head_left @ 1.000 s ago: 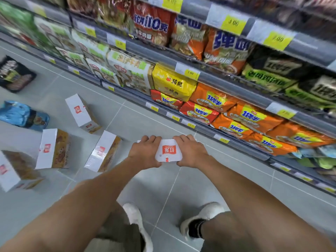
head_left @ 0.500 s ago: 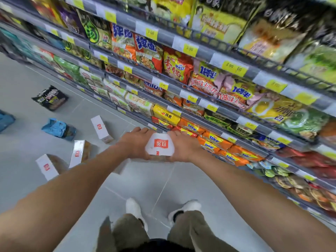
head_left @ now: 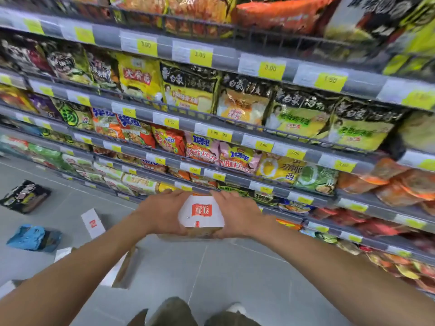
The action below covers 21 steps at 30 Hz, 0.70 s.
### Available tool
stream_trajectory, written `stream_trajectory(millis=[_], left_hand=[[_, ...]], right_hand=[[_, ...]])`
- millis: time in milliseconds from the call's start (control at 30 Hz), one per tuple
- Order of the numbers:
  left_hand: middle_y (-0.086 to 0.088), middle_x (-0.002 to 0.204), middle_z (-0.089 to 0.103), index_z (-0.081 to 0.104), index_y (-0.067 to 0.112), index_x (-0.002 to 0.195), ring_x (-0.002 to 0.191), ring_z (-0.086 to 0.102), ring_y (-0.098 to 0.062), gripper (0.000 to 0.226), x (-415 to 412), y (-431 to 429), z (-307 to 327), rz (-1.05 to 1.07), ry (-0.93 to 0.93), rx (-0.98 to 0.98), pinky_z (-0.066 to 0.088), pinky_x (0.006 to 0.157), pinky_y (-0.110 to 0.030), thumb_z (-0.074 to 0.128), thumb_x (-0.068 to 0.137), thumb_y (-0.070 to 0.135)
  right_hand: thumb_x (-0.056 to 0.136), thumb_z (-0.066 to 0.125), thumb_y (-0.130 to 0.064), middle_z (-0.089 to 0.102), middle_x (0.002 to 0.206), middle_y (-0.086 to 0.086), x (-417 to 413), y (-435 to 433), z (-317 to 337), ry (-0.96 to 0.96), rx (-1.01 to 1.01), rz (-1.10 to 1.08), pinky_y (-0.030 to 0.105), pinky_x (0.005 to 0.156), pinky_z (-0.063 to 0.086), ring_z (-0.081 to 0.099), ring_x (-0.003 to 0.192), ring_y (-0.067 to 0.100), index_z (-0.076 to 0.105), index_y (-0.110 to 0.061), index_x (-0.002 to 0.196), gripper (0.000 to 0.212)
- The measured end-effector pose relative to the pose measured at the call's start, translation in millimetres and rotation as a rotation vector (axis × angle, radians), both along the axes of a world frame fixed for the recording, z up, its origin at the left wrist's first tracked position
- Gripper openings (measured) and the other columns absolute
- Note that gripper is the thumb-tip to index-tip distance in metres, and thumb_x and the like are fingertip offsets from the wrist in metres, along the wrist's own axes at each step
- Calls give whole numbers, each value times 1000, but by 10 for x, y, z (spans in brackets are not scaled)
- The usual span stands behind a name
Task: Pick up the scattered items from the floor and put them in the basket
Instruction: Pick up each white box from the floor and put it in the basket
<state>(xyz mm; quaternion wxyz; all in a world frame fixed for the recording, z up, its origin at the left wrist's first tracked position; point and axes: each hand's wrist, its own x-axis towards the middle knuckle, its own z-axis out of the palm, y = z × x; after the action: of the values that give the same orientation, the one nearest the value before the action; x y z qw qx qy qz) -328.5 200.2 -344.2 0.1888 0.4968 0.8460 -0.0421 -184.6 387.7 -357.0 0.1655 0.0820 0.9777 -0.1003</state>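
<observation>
ahead: stocked noodle shelves (head_left: pixel 235 137) wall off the far side | left floor: black packet (head_left: pixel 24 196), blue packet (head_left: pixel 33 237), white box (head_left: pixel 93 223) lie apart, bare tile (head_left: pixel 211 274) between | below hands: open grey floor

white box (head_left: pixel 201 214) w/ red logo | held up | others prob. boxes on floor (head_left: pixel 93 222)

- Premises: retail shop, a grocery aisle.
- Tiered metal shelving (head_left: pixel 235 128) runs the full length of the aisle, with wire front rails.
- Shelves stocked with rows of packaged instant noodles (head_left: pixel 188 92), faced outward.
- Yellow price labels (head_left: pixel 200 56) on the shelf edges, several reading 3.00.
- Grey tiled floor (head_left: pixel 223 274) alongside the shelving.
</observation>
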Motion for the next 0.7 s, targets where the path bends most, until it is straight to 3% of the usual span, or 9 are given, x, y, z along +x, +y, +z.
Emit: stream_trajectory(millis=[167, 400, 533, 700], left_hand=[[11, 139, 52, 34, 36, 142, 127, 50, -18, 103, 282, 838, 163, -173, 8, 6, 51, 95, -40, 53, 56, 88], [13, 134, 51, 36, 38, 139, 126, 48, -17, 94, 836, 2014, 259, -484, 8, 35, 50, 91, -39, 65, 60, 81], [10, 133, 52, 37, 37, 139, 124, 50, -19, 92, 1312, 2628, 257, -737, -5, 42, 45, 83, -35, 67, 62, 78], [13, 128, 54, 38, 41, 131, 120, 53, -20, 90, 2036, 3210, 225, -1040, -85, 41, 51, 87, -40, 59, 53, 81]], right_hand=[[69, 75, -74, 44, 146, -1, 569, 577, 115, 32, 5, -166, 48, 93, 52, 43, 134, 26, 25, -23, 154, 111], [67, 76, -73, 44, 146, -4, 1541, 1157, 156, 41, 53, -499, 48, 94, 54, 42, 134, 23, 24, -26, 153, 110], [68, 71, -80, 47, 141, -3, 2176, 1223, 183, 33, 70, -755, 49, 94, 54, 46, 131, 24, 26, -27, 150, 107], [68, 68, -82, 49, 139, -2, 2949, 1005, 307, 45, 71, -1091, 44, 90, 51, 48, 127, 25, 31, -25, 145, 102]])
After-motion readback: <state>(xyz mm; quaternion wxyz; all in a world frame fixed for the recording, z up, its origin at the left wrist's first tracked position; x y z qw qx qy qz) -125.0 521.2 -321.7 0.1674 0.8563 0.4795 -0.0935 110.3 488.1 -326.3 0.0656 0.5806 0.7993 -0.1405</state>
